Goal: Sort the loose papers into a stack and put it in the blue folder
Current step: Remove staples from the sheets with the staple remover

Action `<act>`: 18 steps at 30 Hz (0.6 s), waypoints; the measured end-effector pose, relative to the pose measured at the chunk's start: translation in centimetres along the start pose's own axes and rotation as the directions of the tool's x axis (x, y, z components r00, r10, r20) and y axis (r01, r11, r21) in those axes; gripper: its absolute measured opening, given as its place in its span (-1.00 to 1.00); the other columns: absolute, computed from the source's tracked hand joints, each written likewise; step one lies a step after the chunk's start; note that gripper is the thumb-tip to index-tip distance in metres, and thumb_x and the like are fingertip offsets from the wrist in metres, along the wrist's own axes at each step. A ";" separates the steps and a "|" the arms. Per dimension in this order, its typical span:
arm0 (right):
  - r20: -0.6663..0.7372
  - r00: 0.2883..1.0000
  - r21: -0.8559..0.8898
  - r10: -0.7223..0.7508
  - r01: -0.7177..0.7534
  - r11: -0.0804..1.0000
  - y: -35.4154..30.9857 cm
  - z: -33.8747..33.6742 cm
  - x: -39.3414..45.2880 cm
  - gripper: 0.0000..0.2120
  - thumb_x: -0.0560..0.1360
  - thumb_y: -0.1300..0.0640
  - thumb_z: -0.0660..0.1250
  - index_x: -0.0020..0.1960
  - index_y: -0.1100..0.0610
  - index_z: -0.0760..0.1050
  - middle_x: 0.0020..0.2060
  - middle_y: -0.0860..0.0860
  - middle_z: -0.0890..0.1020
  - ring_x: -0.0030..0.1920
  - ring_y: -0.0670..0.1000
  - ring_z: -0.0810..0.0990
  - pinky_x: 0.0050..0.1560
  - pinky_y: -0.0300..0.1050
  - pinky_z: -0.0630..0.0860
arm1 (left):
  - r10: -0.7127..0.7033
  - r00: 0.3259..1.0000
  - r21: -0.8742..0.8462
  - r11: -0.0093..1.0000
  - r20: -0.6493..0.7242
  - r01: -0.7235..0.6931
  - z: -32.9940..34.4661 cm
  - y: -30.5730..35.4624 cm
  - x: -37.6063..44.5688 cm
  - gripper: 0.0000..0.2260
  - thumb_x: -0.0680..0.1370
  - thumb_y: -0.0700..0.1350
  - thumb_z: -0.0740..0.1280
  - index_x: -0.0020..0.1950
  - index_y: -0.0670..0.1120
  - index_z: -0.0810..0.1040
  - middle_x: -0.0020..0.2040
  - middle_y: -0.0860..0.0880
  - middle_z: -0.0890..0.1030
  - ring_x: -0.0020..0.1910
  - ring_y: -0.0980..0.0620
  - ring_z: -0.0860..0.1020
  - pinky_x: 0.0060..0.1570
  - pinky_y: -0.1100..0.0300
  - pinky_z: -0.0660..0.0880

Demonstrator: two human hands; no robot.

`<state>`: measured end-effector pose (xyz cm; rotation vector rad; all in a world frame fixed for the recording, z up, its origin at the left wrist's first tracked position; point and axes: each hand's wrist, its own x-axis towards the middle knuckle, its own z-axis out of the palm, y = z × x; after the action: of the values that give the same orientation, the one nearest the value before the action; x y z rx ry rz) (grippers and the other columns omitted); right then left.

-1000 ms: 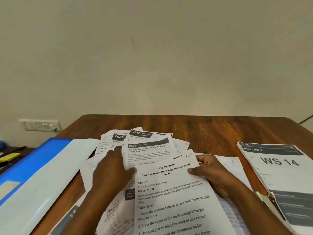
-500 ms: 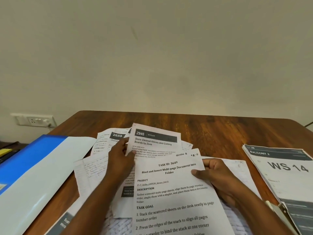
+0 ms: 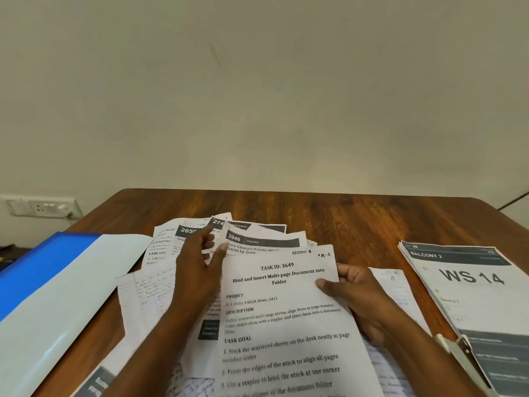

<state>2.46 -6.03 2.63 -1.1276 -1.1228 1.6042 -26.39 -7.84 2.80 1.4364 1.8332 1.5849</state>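
A person's two forearms reach in from the bottom edge over a dark wooden tabletop covered in loose papers. The right hand holds the right edge of a printed sheet headed "TASK ID: 3649", with its thumb lying on top of the page and its fingers curled underneath. This sheet is raised a little above the pile and slopes toward the viewer. The left hand reaches forward with its back showing, and its thumb and fingertips pinch the near left corner of another printed sheet, one with a dark banner reading "2946". That sheet is tucked just behind the top edge of the held page. More printed sheets fan out behind the left hand, and handwritten lined pages spread out beneath both forearms. The hands are apart, one on either side of the held page. The blue folder lies open at the left edge of the tabletop, its pale inner flap facing up, just beside the pile. A separate stack of papers labelled "WS 14" sits at the right, well apart from the pile. A white wall socket sits on the wall to the left.
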 end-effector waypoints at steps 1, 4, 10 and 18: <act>-0.027 1.000 0.021 -0.004 0.005 1.000 0.0 0.1 0.0 -0.73 0.52 0.42 0.42 0.22 0.34 0.63 0.06 0.29 0.74 0.08 0.34 0.73 0.09 0.23 0.68 | 0.032 0.999 -0.008 0.999 0.002 -0.032 -0.2 0.5 -0.2 -0.86 0.66 0.04 0.36 0.20 0.12 0.61 0.09 0.18 0.64 0.04 0.22 0.61 0.02 0.19 0.56; -0.074 0.997 0.076 -0.026 0.032 0.997 0.0 0.6 -0.1 -0.73 0.53 0.40 0.43 0.22 0.32 0.63 0.06 0.27 0.74 0.08 0.31 0.74 0.17 0.27 0.65 | 0.025 0.981 -0.054 0.998 0.191 -0.015 -0.3 2.1 -0.7 -0.61 0.66 0.16 0.29 -0.35 0.12 0.49 -0.38 0.18 0.56 -0.39 0.24 0.50 -0.28 0.29 0.38; -0.177 0.982 0.035 -0.065 0.072 0.997 -0.1 1.6 -0.4 -0.87 0.59 0.19 0.45 0.09 0.22 0.69 -0.03 0.21 0.77 -0.01 0.24 0.76 0.08 0.19 0.66 | -0.129 0.915 -0.052 0.986 0.383 0.161 -0.8 1.7 -0.5 -0.90 0.58 -0.13 0.50 0.08 -0.05 0.73 -0.10 0.02 0.79 -0.13 0.00 0.76 -0.02 -0.09 0.69; -0.366 0.905 -0.370 -0.216 0.071 0.926 -0.4 1.4 1.8 -0.95 0.59 0.22 0.46 0.01 0.09 0.66 -0.25 0.08 0.75 -0.29 0.06 0.74 -0.27 -0.09 0.68 | -0.233 0.898 0.054 0.972 0.372 0.230 -4.5 -0.1 1.8 -0.96 0.61 -0.18 0.45 -0.01 -0.10 0.70 -0.35 0.06 0.71 -0.48 0.17 0.63 -0.45 0.30 0.48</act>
<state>0.81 -4.48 2.96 -1.4862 -1.2041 1.0112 -30.66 -8.78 4.80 1.3535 1.7065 1.0972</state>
